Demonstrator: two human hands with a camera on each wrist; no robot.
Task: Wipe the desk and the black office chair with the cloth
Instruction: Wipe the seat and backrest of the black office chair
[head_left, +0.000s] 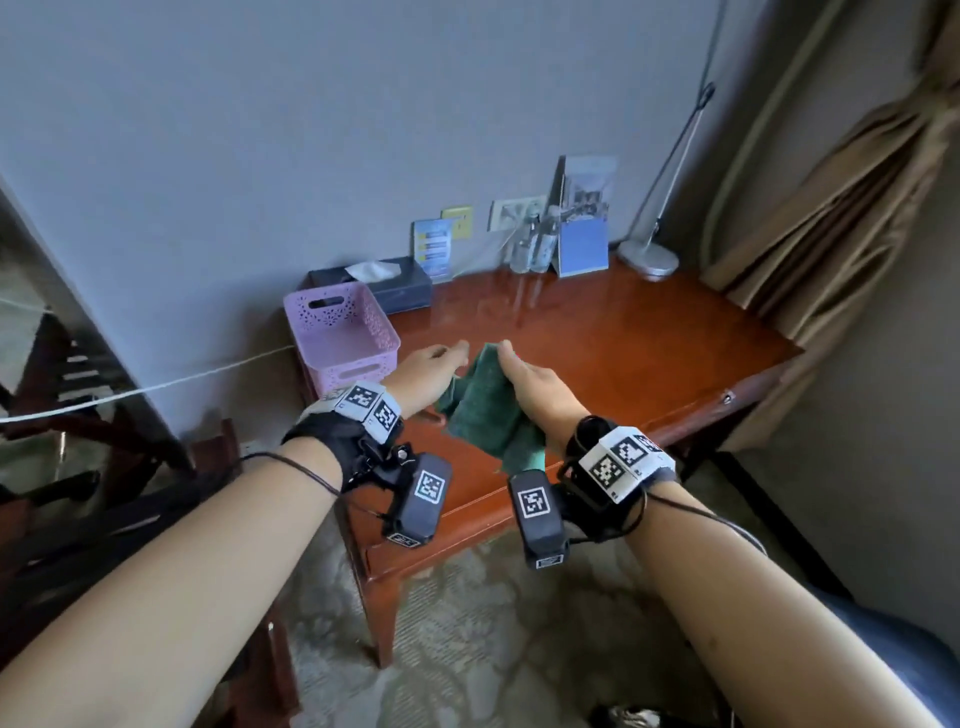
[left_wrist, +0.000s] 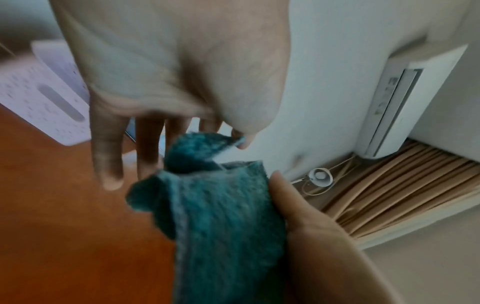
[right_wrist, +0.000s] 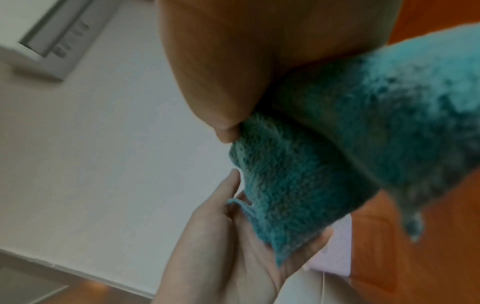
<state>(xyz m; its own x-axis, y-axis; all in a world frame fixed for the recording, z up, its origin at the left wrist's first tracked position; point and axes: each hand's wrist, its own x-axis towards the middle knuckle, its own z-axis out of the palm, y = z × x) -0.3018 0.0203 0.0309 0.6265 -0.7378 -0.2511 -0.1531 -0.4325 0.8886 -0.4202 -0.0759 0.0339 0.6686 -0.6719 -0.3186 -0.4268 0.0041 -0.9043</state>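
A green cloth (head_left: 483, 410) hangs above the near half of the glossy red-brown desk (head_left: 623, 353), held between both hands. My left hand (head_left: 441, 358) pinches one upper corner between thumb and fingers, its other fingers pointing down in the left wrist view (left_wrist: 226, 133). My right hand (head_left: 519, 369) grips the cloth's other upper edge, thumb pressed into the pile (right_wrist: 233, 131). The cloth (left_wrist: 223, 216) droops in folds below the hands and does not touch the desk. No black office chair is clearly in view.
On the desk's far left stand a pink perforated basket (head_left: 340, 338) and a dark tissue box (head_left: 384, 283). Water bottles (head_left: 535, 244), card stands (head_left: 584, 244) and a lamp base (head_left: 649, 257) line the wall. A curtain (head_left: 831, 234) hangs right; dark furniture (head_left: 78, 519) stands left.
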